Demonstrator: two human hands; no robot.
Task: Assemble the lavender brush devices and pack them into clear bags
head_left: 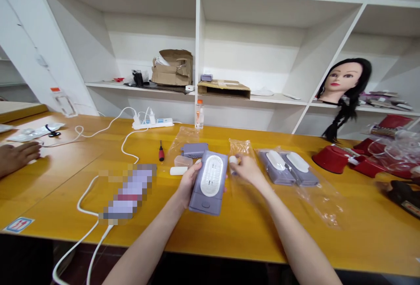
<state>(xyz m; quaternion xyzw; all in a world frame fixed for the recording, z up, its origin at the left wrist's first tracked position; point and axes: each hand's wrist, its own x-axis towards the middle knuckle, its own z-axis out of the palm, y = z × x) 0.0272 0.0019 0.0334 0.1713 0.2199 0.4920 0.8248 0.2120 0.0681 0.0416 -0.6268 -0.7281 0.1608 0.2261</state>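
So my left hand (188, 182) has a solid grip on a purple case (206, 204), thumb on the near side and fingertips peeking round the other edge, white oval pad (214, 175) facing up at me. My right hand (248, 169) is just beside it, fingertips at a small white piece (233, 161). It's kinda blurry there, so I can't tell if they're actually pinching it. Crinkly plastic bag (240, 146) right behind those fingers. To the right of them, two wrapped purple cases (278, 173) sit side by side. Left of my left fingers there's a white tube (179, 171), and further out a red-handled screwdriver (161, 153), all on the yellow table (249, 232).
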